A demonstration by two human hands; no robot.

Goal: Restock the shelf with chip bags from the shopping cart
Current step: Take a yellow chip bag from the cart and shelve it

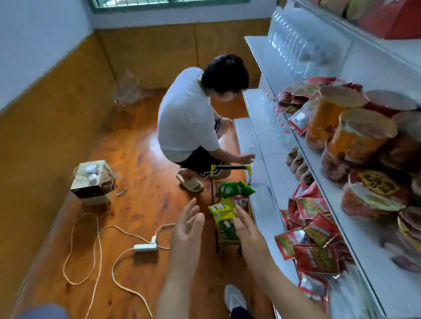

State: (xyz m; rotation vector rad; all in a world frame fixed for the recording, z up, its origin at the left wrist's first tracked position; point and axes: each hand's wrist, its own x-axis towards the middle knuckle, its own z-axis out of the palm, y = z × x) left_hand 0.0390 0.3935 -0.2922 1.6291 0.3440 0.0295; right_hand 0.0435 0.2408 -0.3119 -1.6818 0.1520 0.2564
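Above the wooden floor: left hand [187, 229] and right hand [248, 236], fingers spread, holding nothing. Just beyond, small shopping cart [229, 245] beside white shelf [263, 205], holding yellow-green chip bag [221, 211] nearest, crinkled green chip bag [234, 189] farther.

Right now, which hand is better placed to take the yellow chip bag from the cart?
Right, probably. The right hand, open, already overlaps the yellow chip bag in the shopping cart; the left hand, also open, hangs over bare floor beside it.
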